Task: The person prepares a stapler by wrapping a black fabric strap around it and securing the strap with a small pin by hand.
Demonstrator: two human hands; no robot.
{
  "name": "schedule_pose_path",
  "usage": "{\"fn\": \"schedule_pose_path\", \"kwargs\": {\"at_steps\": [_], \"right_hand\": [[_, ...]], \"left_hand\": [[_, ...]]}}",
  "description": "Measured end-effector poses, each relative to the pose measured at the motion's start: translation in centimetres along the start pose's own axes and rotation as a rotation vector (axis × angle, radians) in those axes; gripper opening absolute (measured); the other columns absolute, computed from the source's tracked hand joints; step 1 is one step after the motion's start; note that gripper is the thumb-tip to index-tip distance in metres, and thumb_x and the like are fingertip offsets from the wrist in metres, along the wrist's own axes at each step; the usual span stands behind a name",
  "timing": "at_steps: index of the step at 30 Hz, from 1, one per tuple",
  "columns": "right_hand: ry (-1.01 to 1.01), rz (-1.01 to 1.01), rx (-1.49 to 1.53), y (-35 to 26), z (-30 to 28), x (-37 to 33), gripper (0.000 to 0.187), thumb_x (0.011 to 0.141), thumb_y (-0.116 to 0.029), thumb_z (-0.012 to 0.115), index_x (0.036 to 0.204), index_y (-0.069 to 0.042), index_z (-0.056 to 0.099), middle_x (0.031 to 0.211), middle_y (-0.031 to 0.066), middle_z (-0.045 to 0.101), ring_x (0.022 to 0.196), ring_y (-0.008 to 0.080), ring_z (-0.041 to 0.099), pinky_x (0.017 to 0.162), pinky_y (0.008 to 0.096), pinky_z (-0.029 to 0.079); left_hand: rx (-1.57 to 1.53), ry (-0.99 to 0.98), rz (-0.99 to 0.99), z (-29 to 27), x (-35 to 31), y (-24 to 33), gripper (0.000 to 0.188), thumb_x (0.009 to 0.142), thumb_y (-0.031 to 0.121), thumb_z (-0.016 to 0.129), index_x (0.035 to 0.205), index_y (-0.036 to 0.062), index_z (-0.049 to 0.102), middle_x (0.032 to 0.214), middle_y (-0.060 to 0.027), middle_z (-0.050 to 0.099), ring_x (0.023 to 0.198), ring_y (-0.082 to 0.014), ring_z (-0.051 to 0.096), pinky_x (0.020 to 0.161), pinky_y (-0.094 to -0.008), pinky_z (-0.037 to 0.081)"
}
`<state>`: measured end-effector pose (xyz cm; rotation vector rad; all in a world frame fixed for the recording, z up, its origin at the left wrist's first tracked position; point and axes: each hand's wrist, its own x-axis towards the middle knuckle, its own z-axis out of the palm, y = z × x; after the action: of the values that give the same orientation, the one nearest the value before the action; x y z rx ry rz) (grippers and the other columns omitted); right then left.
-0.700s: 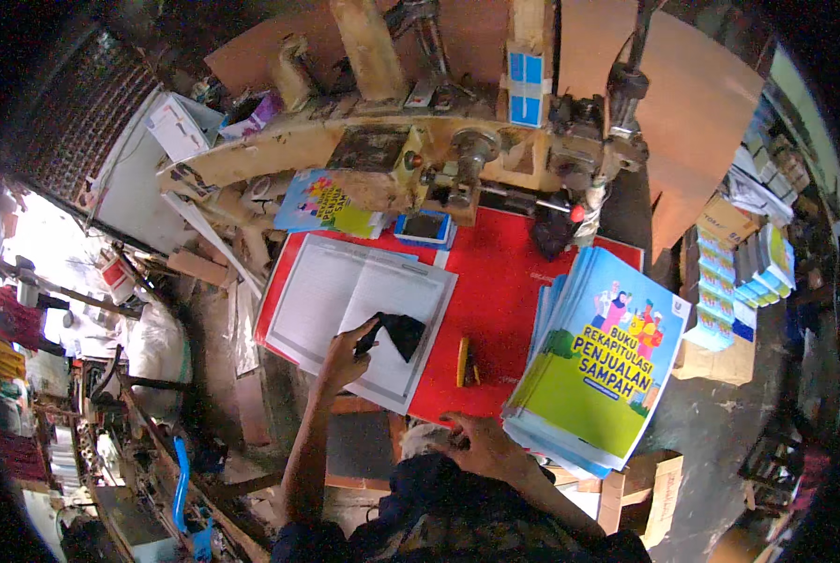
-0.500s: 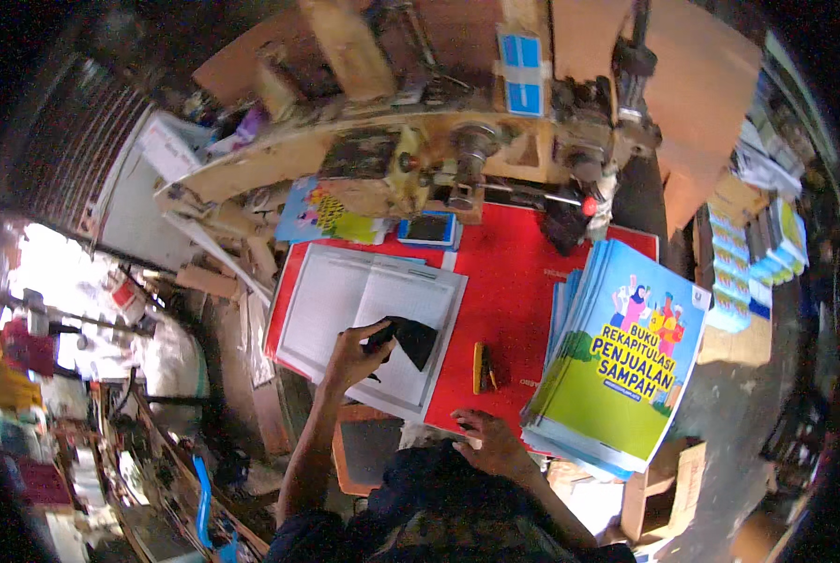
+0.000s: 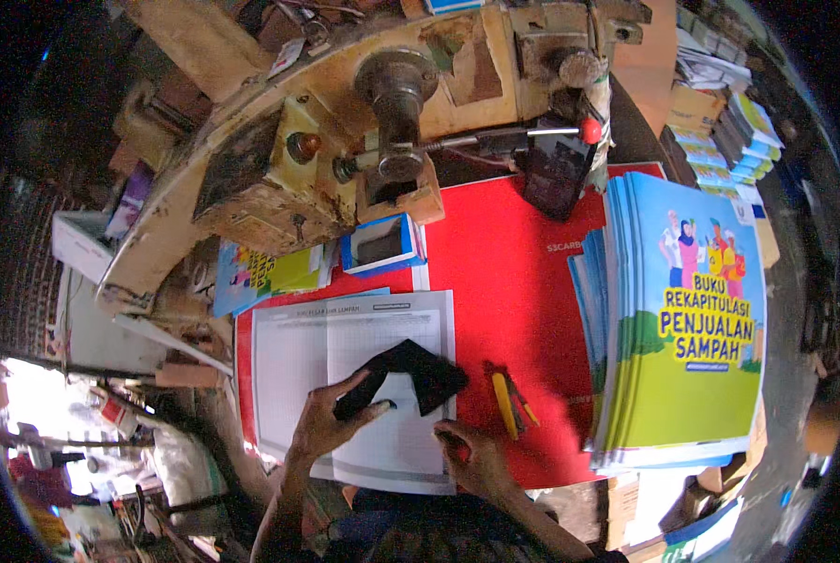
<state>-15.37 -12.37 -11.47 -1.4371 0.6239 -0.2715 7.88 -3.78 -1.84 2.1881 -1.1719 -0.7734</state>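
Note:
My left hand (image 3: 331, 420) presses a folded black cloth (image 3: 410, 372) onto a stack of white ruled sheets (image 3: 345, 375) lying on the red tabletop (image 3: 509, 281). My right hand (image 3: 471, 455) rests at the sheets' near right corner, fingers curled on the paper's edge. A yellow and red tool (image 3: 509, 399) lies just right of that hand. Further right stands a thick stack of booklets (image 3: 682, 328) with blue and green covers.
A large worn metal machine (image 3: 382, 122) with a red-knobbed lever (image 3: 589, 131) spans the far side. A small blue-rimmed box (image 3: 380, 244) and colourful booklets (image 3: 260, 272) lie below it. More booklet piles (image 3: 734, 141) sit at the far right. Cluttered floor lies to the left.
The view has come much closer to the table. My right hand has moved from the table's near edge up to the sheets' corner. My left hand stays on the black cloth.

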Motion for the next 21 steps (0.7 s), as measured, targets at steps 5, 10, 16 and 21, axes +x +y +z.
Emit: {"fn": "schedule_pose_path", "kwargs": {"at_steps": [5,10,16,21], "right_hand": [[0.43,-0.271,-0.366,0.1,1.2,0.8,0.028,0.082,-0.001,0.063,0.109,-0.003,0.067,0.084,0.016,0.067,0.065,0.0231,0.065,0.061,0.0341,0.052],[0.7,-0.375,-0.479,-0.9,2.9,1.3,0.028,0.081,0.0,0.065,0.109,-0.004,0.067,0.081,0.0167,0.066,0.065,0.0248,0.064,0.061,0.0342,0.051],[0.773,-0.259,-0.552,-0.9,3.7,0.8,0.039,0.078,-0.001,0.066,0.117,-0.002,0.063,0.096,0.0196,0.066,0.085,0.0351,0.066,0.075,0.041,0.054],[0.969,-0.294,-0.577,-1.7,3.9,1.7,0.022,0.085,-0.004,0.067,0.107,-0.004,0.068,0.086,0.0188,0.066,0.072,0.0299,0.066,0.064,0.0353,0.051]], "left_hand": [[-0.079,-0.062,0.056,0.7,-0.7,-4.2,0.081,0.07,0.03,0.088,0.132,-0.0069,0.053,0.12,-0.0253,0.064,0.11,-0.0257,0.064,0.095,-0.0363,0.051],[-0.202,-0.1,0.258,0.0,-2.5,-7.8,0.08,0.069,0.026,0.089,0.134,-0.0027,0.053,0.122,-0.0242,0.063,0.111,-0.0249,0.064,0.095,-0.036,0.05],[-0.209,-0.336,0.113,-1.1,-2.9,-7.1,0.065,0.083,0.026,0.078,0.137,0.001,0.052,0.114,-0.0192,0.066,0.099,-0.0162,0.063,0.086,-0.0294,0.051],[-0.761,-0.442,0.002,-1.8,-3.0,-3.9,0.05,0.096,0.017,0.062,0.14,-0.0011,0.048,0.107,-0.0096,0.061,0.071,-0.0091,0.063,0.06,-0.0241,0.055]]}}
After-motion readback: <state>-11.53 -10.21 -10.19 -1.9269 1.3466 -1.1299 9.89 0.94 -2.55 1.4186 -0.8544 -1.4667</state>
